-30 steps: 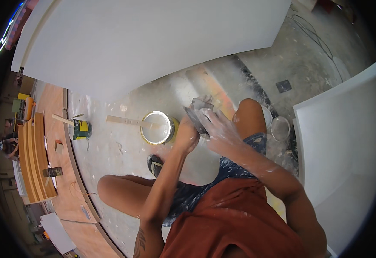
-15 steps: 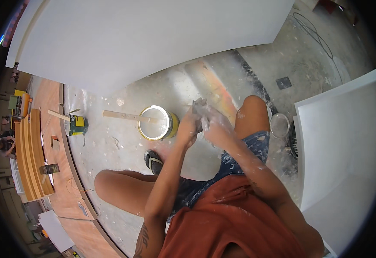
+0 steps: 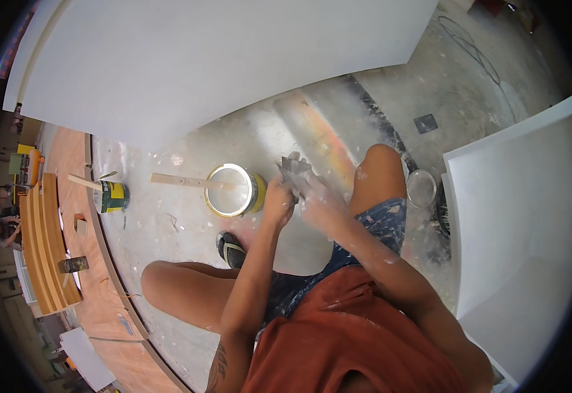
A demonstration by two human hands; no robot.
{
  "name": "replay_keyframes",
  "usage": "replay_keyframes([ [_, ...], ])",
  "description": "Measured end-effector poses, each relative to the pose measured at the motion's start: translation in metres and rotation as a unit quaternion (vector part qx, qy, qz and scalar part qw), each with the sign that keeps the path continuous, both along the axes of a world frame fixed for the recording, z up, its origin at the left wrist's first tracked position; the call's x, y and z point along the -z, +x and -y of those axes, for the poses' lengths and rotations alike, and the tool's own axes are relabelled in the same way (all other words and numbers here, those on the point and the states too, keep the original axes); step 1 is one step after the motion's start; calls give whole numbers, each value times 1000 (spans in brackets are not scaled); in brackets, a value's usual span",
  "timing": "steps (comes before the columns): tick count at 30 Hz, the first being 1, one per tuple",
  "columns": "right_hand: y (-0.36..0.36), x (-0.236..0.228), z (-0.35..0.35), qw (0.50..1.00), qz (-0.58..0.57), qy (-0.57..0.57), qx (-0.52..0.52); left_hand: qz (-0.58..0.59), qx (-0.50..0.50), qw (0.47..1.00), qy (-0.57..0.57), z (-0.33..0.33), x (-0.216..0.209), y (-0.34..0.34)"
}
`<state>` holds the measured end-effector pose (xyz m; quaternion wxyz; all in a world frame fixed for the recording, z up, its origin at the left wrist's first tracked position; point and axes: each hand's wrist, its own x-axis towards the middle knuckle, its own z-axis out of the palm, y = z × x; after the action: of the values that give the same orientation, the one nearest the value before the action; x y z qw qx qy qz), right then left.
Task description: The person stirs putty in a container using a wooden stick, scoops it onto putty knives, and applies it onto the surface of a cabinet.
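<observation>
In front of my lap, my left hand [image 3: 279, 202] is closed around a small, dusty grey sheet [image 3: 294, 168] that looks like a piece of sandpaper. The sheet's pointed corner sticks up past the fingers. My right hand [image 3: 323, 204], pale with white dust, is against the sheet's right side; motion smears its fingers. To the left of the hands is an open paint bucket [image 3: 257, 191] with a white rim and pale contents. A long wooden stick [image 3: 178, 179] lies across its mouth.
A big white panel [image 3: 201, 59] spans the far side, and a white box-like piece [image 3: 515, 216] stands at right. A green paint can [image 3: 112, 197] with a stick, a black flip-flop [image 3: 231, 249], a round clear lid [image 3: 422, 188] and a dark square [image 3: 425, 124] are on the floor.
My right hand has shifted slightly down off the top of the sheet, so more of the grey sheet shows. The whole view has shifted a little.
</observation>
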<state>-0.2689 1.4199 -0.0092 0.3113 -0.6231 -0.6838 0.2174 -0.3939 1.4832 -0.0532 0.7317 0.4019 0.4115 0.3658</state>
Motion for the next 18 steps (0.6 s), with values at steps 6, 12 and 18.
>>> replay_keyframes([
  [6,-5,-3,1,1000,17,9,22,104,-29,993,-36,0,-13,13],
  [12,-21,5,-21,995,-14,6,96,54,-50,996,43,-4,5,8],
  [18,45,55,-53,959,-120,-184,178,-76,19,993,91,8,0,5],
])
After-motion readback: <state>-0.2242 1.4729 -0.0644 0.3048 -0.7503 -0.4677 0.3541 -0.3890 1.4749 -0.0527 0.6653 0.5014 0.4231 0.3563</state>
